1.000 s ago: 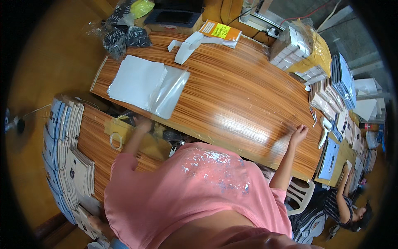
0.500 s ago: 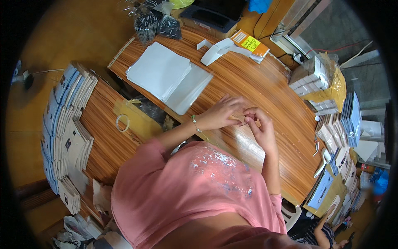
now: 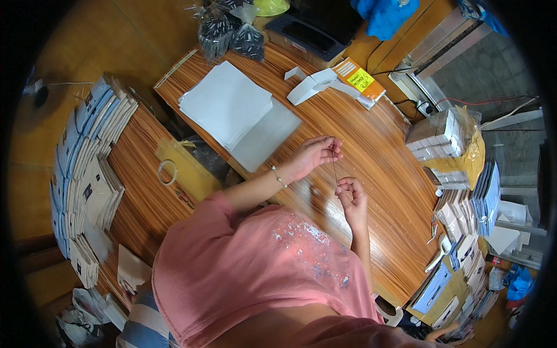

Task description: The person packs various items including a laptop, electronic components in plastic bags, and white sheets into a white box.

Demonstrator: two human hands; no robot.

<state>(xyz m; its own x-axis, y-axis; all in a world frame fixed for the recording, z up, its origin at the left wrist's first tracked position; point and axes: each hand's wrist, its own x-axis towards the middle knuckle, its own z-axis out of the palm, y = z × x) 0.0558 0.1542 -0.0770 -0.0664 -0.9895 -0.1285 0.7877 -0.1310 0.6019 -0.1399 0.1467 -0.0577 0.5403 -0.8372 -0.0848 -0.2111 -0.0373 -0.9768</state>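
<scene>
A thin dark strand [image 3: 335, 168], like a cord or thread, runs taut between my two hands above the wooden table [image 3: 377, 191]. Its upper end is pinched in the fingertips of my left hand [image 3: 315, 156], which wears a beaded bracelet [image 3: 279, 177] at the wrist. Lower and a little to the right, my right hand [image 3: 351, 197] pinches the other end between thumb and fingers. The strand is too fine to tell its exact kind. Left of the hands lie a stack of white sheets [image 3: 226, 101] and a clear plastic sleeve [image 3: 267, 136].
Stacks of packed flat packets [image 3: 96, 180] line the left side. A tape roll [image 3: 167, 172] lies on yellow envelope material [image 3: 188, 177]. At the right stand wrapped white boxes [image 3: 435, 136] and a white spoon [image 3: 440, 252]. An orange booklet [image 3: 360, 81] sits at the back.
My hands have drawn apart, the left upward and the right downward, stretching the strand between them. Before, the fingertips were close together. The whole view has shifted slightly.
</scene>
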